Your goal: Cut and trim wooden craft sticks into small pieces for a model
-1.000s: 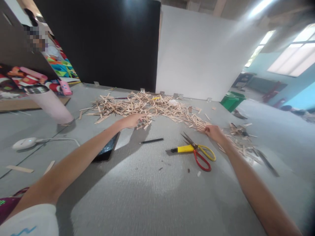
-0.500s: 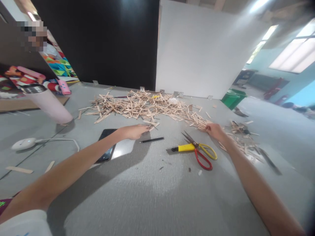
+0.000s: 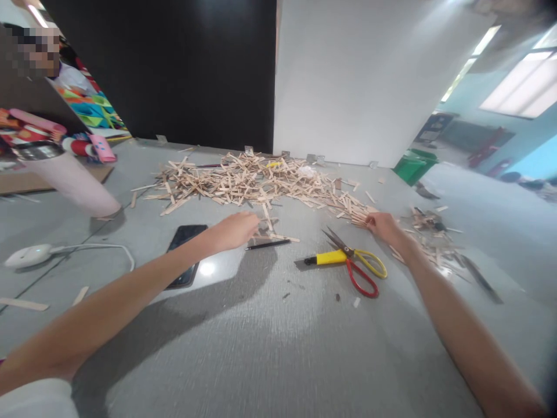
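Loose sticks [image 3: 267, 217] now reach the mid-frame pencil [image 3: 267, 245], off the pile [image 3: 235, 184]. Grips of your left hand [image 3: 238, 230] and right hand [image 3: 383, 225] look unclear.

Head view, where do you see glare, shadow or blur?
Head view: bright glare spot on the grey tabletop, just right of the flat black rectangular phone; head view: broad dark shadow below the bare left arm; head view: pale window washed out, background at far right soft.

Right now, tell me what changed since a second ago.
The left hand has come back from the stick pile toward the black pen, and loose sticks now lie by the pen. The right hand stays at the pile's right end; the scissors stayed put.
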`<action>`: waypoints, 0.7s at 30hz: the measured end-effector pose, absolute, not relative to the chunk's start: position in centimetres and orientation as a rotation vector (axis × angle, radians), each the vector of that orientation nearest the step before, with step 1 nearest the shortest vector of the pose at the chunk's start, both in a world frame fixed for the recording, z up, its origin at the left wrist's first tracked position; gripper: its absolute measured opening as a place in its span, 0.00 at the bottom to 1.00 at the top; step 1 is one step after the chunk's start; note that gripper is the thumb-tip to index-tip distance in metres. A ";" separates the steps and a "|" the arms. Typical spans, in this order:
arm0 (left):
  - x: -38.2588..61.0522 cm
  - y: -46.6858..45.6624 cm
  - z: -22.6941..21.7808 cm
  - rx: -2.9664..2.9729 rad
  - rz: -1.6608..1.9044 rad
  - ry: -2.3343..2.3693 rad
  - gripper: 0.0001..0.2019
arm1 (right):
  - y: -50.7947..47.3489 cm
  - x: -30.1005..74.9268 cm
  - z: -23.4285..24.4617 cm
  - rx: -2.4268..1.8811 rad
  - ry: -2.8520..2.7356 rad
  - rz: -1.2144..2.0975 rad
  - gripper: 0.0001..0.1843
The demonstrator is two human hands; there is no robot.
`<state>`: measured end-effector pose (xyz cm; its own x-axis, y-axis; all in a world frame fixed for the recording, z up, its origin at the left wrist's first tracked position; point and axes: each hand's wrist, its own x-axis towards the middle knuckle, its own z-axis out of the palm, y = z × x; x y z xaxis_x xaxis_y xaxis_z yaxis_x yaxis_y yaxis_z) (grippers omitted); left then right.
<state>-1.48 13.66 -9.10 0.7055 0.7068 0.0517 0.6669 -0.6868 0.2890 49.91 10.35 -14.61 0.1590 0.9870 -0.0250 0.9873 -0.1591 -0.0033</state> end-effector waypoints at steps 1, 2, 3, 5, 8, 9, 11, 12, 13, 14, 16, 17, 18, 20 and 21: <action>-1.5 13.8 -8.8 2.665 0.260 1.133 0.15 | 10.3 49.8 -14.5 2.381 2.030 -0.033 0.19; -1.5 14.0 -8.5 2.664 0.293 1.182 0.16 | 10.2 49.8 -14.3 2.380 2.035 -0.034 0.19; -1.5 14.2 -8.2 2.662 0.327 1.234 0.17 | 10.1 49.7 -14.1 2.377 2.045 -0.036 0.19; -1.6 14.5 -7.6 2.657 0.384 1.325 0.17 | 9.7 49.5 -13.5 2.366 2.076 -0.043 0.18; -1.7 14.9 -7.0 2.651 0.457 1.455 0.17 | 9.1 49.4 -12.5 2.353 2.122 -0.043 0.17; -1.8 15.0 -6.9 2.649 0.476 1.495 0.16 | 9.0 49.3 -12.3 2.353 2.130 -0.039 0.17; -1.9 15.2 -6.8 2.644 0.503 1.567 0.15 | 8.9 49.1 -12.1 2.353 2.140 -0.033 0.18; -1.9 15.3 -6.9 2.640 0.510 1.601 0.15 | 8.9 48.9 -12.0 2.350 2.143 -0.036 0.18; -1.9 15.4 -7.0 2.637 0.513 1.635 0.15 | 9.0 48.7 -12.1 2.345 2.147 -0.041 0.18; -2.0 15.5 -7.1 2.632 0.514 1.673 0.16 | 9.0 48.5 -12.2 2.339 2.150 -0.048 0.18; -2.0 15.6 -7.4 2.621 0.499 1.744 0.16 | 9.0 48.2 -12.5 2.327 2.159 -0.059 0.18; -2.0 15.7 -7.5 2.618 0.482 1.772 0.16 | 9.0 48.0 -12.5 2.323 2.164 -0.060 0.18; -2.1 15.7 -7.5 2.618 0.460 1.793 0.16 | 9.0 47.9 -12.6 2.320 2.171 -0.060 0.18; -1.9 15.5 -7.5 2.623 0.416 1.824 0.16 | 8.9 47.4 -12.4 2.316 2.192 -0.051 0.18; -1.8 15.3 -7.4 2.627 0.400 1.837 0.16 | 9.0 47.1 -12.2 2.313 2.209 -0.041 0.18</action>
